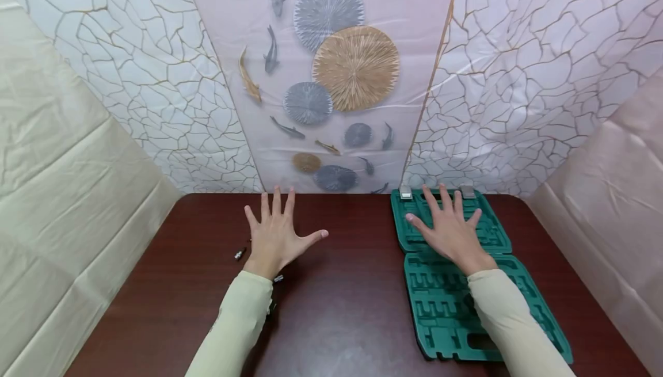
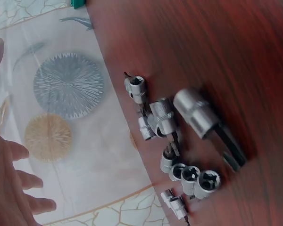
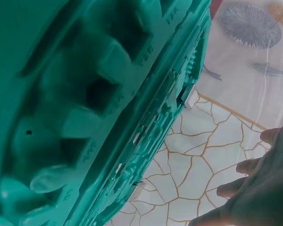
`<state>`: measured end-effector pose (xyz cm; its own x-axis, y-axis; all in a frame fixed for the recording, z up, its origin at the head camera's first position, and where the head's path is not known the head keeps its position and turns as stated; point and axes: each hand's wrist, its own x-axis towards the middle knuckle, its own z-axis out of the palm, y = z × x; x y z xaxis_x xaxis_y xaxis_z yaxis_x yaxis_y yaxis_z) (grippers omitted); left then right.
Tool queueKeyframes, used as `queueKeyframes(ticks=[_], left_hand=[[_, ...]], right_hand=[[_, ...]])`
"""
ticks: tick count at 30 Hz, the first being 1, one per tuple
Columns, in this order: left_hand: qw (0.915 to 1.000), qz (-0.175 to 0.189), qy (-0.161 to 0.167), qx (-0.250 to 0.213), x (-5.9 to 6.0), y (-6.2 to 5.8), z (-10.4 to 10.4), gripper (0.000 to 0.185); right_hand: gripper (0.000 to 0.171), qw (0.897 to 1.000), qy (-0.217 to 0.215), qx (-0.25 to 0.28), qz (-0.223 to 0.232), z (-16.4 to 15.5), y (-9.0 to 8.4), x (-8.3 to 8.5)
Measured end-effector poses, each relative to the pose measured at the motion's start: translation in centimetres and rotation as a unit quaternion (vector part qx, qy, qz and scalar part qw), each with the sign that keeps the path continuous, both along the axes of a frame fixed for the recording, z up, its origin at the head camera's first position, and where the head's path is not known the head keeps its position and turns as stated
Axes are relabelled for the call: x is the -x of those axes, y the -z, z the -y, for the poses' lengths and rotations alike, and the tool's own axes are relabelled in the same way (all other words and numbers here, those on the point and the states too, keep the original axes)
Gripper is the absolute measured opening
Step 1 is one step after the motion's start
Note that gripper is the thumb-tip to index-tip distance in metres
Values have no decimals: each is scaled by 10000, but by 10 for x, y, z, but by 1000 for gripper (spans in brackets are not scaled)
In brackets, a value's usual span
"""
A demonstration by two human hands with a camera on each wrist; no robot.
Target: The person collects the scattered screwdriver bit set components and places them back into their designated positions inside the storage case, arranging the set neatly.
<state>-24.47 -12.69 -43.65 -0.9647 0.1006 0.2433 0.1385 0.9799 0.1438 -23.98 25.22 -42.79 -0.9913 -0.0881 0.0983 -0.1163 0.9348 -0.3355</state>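
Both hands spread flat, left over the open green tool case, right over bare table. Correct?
Sides are swapped. In the head view the right hand lies spread over the open green tool case; the left hand is spread over the bare table.
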Motion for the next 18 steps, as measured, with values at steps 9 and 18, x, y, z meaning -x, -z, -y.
queueKeyframes(ticks=[9,18], left_hand=[[9995,-3,21,-324,-11,7,-10,134],[9977,63,24,-676,-27,10,-28,131]], right_hand=[[96,9999,53,20,-103,-8,-4,-5],[98,9997,121,-71,-217,-23,-5,-20]])
